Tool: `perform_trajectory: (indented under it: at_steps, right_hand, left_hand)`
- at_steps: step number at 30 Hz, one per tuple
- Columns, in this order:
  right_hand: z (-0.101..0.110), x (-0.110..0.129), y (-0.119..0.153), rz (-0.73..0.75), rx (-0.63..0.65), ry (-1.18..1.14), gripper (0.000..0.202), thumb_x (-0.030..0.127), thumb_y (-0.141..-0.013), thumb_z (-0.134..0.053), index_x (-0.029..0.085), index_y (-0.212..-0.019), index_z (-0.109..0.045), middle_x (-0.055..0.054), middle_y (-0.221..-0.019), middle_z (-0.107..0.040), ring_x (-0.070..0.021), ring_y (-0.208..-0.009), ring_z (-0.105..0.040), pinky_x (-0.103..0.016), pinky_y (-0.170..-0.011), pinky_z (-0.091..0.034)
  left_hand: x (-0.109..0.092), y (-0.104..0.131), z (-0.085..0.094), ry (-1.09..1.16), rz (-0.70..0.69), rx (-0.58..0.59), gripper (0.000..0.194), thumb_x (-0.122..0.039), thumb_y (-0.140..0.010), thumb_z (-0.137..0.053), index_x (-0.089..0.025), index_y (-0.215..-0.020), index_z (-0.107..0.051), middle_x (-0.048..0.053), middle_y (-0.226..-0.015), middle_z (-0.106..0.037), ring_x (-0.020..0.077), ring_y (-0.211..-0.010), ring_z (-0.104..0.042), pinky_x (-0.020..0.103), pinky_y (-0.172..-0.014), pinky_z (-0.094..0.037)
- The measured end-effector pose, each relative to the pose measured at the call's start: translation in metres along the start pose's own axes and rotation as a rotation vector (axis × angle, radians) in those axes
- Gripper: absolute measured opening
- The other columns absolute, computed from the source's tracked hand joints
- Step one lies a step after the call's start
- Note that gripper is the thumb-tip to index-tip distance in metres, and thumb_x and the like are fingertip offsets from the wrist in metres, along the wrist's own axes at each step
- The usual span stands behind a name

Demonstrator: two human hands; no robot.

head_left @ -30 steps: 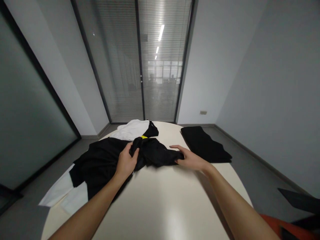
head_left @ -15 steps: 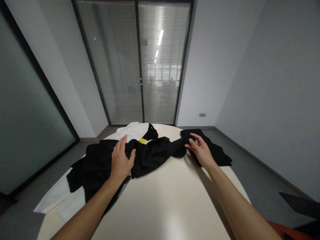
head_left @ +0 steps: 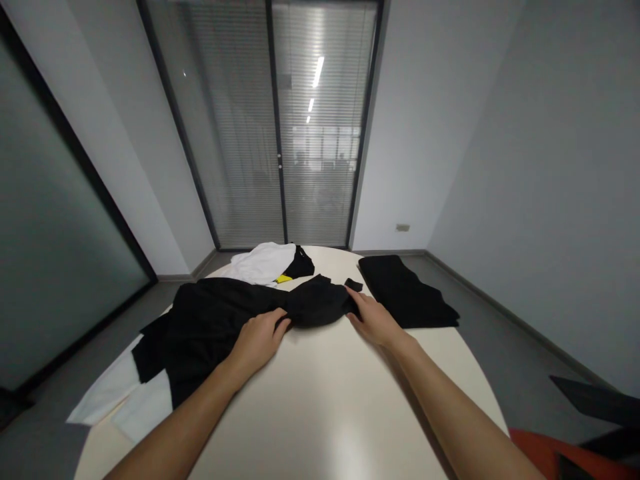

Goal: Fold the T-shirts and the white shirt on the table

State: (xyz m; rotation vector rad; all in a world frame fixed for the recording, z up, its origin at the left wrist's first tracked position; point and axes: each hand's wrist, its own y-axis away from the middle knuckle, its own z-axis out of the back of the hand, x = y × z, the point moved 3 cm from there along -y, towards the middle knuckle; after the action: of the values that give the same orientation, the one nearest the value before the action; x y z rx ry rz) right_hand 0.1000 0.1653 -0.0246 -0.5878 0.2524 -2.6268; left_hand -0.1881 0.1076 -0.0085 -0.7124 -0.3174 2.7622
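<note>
A black garment lies bunched across the left and middle of the white table; its exact kind is not clear. My left hand pinches the garment's near edge, thumb and fingers closed around the cloth. At the garment's right end, my right hand grips the fabric, its fingertips partly hidden by the cloth. A small black tip of cloth pokes out beyond the right fingers. Beside this hand, farther right, rests a folded black garment, apart from it.
White cloth sticks out from under the black garment at the left table edge. A white garment and a black piece with yellow lie at the far edge. A red and black chair stands at lower right of the table.
My right hand has moved left and nearer, off the folded garment, bringing the black garment's end along. My left hand has shifted right and closed on the near edge.
</note>
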Motion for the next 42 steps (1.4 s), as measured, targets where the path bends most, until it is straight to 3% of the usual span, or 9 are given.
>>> perform_trajectory:
  at_steps: [5, 8, 11, 15, 21, 28, 32, 37, 42]
  right_hand:
    - [0.017, -0.005, -0.003, -0.138, -0.026, -0.026, 0.055, 0.018, -0.083, -0.058, 0.023, -0.137, -0.048, -0.01, -0.11, -0.071, -0.0247, -0.09, -0.069, -0.032, -0.079, -0.049]
    - [0.034, -0.012, -0.004, -0.232, -0.241, -0.151, 0.043, 0.024, -0.083, -0.058, 0.023, -0.126, -0.05, -0.006, -0.097, -0.072, -0.0198, -0.071, -0.066, -0.03, -0.069, -0.048]
    - [0.049, -0.016, -0.004, -0.211, -0.513, -0.224, 0.036, 0.026, -0.084, -0.055, 0.022, -0.12, -0.052, -0.008, -0.11, -0.068, -0.0202, -0.081, -0.066, -0.034, -0.078, -0.05]
    - [0.047, -0.011, -0.005, -0.062, -0.579, -0.114, 0.025, 0.026, -0.087, -0.053, 0.022, -0.11, -0.061, -0.012, -0.132, -0.057, -0.0264, -0.116, -0.056, -0.044, -0.1, -0.045]
    - [0.016, 0.025, -0.006, 0.17, -0.247, 0.067, 0.024, 0.03, -0.087, -0.062, 0.023, -0.109, -0.068, -0.01, -0.129, -0.058, -0.0278, -0.123, -0.049, -0.045, -0.105, -0.041]
    - [-0.006, 0.042, -0.006, 0.105, -0.018, 0.165, 0.018, 0.029, -0.094, -0.056, 0.023, -0.098, -0.072, -0.007, -0.102, -0.067, -0.023, -0.097, -0.059, -0.036, -0.087, -0.045]
    - [0.012, 0.033, -0.007, -0.013, -0.134, 0.089, 0.019, 0.031, -0.097, -0.051, 0.024, -0.101, -0.068, -0.006, -0.096, -0.069, -0.0214, -0.091, -0.064, -0.031, -0.078, -0.046]
    - [0.043, 0.003, -0.005, -0.308, -0.418, -0.273, 0.028, 0.04, -0.099, -0.042, 0.023, -0.115, -0.057, -0.002, -0.073, -0.068, -0.0193, -0.063, -0.065, -0.03, -0.064, -0.049]
    - [0.054, -0.026, -0.006, -0.323, -0.7, -0.552, 0.042, 0.046, -0.095, -0.042, 0.019, -0.127, -0.049, -0.007, -0.091, -0.068, -0.0205, -0.073, -0.067, -0.034, -0.068, -0.056]
  left_hand:
    - [0.004, -0.01, 0.021, 0.527, 0.074, -0.208, 0.036, -0.05, -0.092, -0.052, -0.018, -0.081, -0.064, 0.001, -0.076, -0.067, 0.0175, -0.071, -0.063, 0.025, -0.067, -0.045]
    - [0.018, -0.016, 0.026, 0.829, 0.245, -0.322, 0.046, -0.064, -0.079, -0.062, -0.018, -0.073, -0.058, -0.004, -0.062, -0.058, 0.0133, -0.056, -0.054, 0.022, -0.055, -0.04]
    - [0.03, -0.019, 0.024, 0.966, 0.359, -0.386, 0.054, -0.07, -0.067, -0.068, -0.019, -0.072, -0.054, -0.005, -0.059, -0.055, 0.0128, -0.054, -0.053, 0.022, -0.052, -0.041]
    - [0.042, -0.02, 0.018, 0.908, 0.414, -0.483, 0.044, -0.056, -0.068, -0.074, -0.018, -0.081, -0.056, -0.001, -0.07, -0.063, 0.0184, -0.073, -0.065, 0.026, -0.067, -0.052]
    - [0.051, -0.02, 0.017, 0.814, 0.393, -0.687, 0.052, -0.03, -0.079, -0.072, -0.017, -0.124, -0.051, 0.016, -0.128, -0.061, 0.0246, -0.124, -0.058, 0.041, -0.107, -0.045]
    - [0.026, -0.011, 0.013, 0.433, 0.065, -0.41, 0.067, -0.036, -0.083, -0.069, -0.025, -0.144, -0.045, 0.012, -0.155, -0.038, 0.0299, -0.146, -0.034, 0.049, -0.119, -0.029]
    - [0.03, -0.01, -0.005, 0.339, 0.019, -0.272, 0.076, -0.032, -0.081, -0.069, -0.023, -0.15, -0.038, 0.014, -0.161, -0.025, 0.0319, -0.149, -0.024, 0.052, -0.12, -0.024]
    - [0.045, -0.017, 0.002, 0.489, 0.085, -0.474, 0.088, -0.036, -0.08, -0.072, -0.024, -0.154, -0.027, 0.016, -0.164, -0.008, 0.0344, -0.144, -0.035, 0.052, -0.112, -0.04]
    - [0.052, -0.017, 0.027, 0.583, 0.142, -0.636, 0.098, -0.04, -0.079, -0.076, -0.032, -0.157, -0.017, 0.014, -0.165, 0.003, 0.0325, -0.142, -0.038, 0.047, -0.109, -0.046]
